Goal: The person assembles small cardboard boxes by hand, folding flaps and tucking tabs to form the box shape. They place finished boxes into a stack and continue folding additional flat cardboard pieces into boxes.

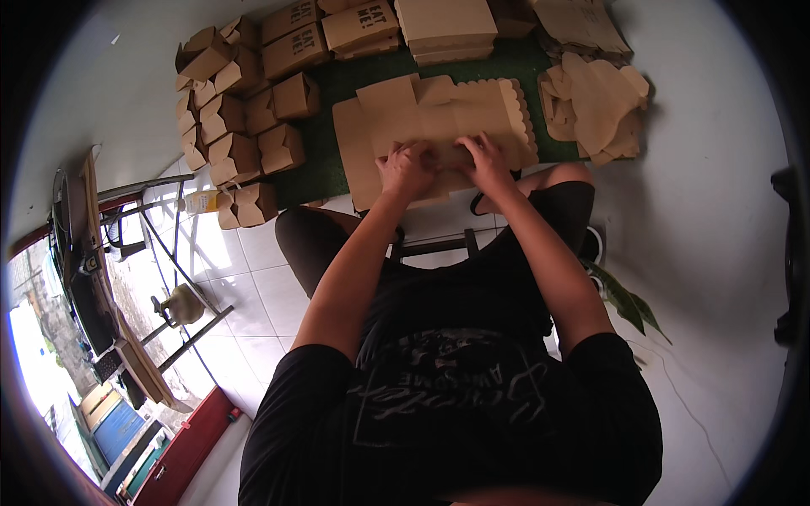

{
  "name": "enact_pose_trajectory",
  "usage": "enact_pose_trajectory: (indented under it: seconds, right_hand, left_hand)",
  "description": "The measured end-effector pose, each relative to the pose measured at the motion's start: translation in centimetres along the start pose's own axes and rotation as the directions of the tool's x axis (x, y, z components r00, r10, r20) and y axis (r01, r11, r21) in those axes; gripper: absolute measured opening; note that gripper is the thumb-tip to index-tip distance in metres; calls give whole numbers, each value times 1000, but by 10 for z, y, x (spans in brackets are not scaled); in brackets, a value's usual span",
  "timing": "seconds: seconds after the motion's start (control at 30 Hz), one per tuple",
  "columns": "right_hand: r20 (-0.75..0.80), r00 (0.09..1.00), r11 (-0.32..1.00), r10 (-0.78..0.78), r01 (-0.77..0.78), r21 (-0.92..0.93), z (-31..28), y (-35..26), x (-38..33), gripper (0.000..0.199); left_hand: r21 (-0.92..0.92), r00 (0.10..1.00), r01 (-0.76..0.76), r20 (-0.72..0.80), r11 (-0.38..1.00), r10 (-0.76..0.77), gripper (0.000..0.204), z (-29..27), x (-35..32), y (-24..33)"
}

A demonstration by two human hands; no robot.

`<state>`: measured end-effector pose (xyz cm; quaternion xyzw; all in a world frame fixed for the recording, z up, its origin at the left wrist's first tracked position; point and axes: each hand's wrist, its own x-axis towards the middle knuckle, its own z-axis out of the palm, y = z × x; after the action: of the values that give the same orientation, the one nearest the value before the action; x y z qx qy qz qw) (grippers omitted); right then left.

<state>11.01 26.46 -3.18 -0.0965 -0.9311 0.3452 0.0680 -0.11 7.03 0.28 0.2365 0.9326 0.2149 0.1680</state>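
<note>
A brown cardboard box blank (396,118) lies unfolded on the green tabletop in front of me, with a scalloped edge on its right side. My left hand (409,169) is closed, its fingers curled at the near middle part of the blank. Close beside it, my right hand (485,164) bends its fingers and thumb around the same part, gripping the cardboard. A small flap seems to stand between the two hands, though the fingers partly hide it.
Several folded boxes (232,156) crowd the table's left side. Along the back are printed closed boxes (359,29) and a stack of flat blanks (447,29). Loose cardboard pieces (599,105) lie at the right. A bottle (201,202) stands near the left corner; a plant leaf (629,304) is beside my leg.
</note>
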Motion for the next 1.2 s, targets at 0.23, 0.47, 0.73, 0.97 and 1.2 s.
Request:
enact_pose_trajectory:
  seconds: [0.23,0.47,0.73,0.97,1.2]
  right_hand:
    - [-33,999,997,43,-40,68,6,15,2,49]
    - [-48,999,1000,26,-26,4,9,11,4,63]
    - [-98,993,995,70,-76,-61,14,5,2,77]
    - [-82,994,993,70,-77,-84,8,-5,0,78]
    - [21,997,993,74,-76,89,-2,7,-1,71]
  left_hand:
    - [36,992,74,104,997,-77,36,-4,9,3]
    - [56,975,120,184,991,-128,42,-3,19,3]
    - [77,971,129,194,989,-141,45,-5,19,4]
    - [88,967,124,211,988,-140,45,-6,20,3]
    - [61,957,113,261,992,-125,50,-4,25,-3]
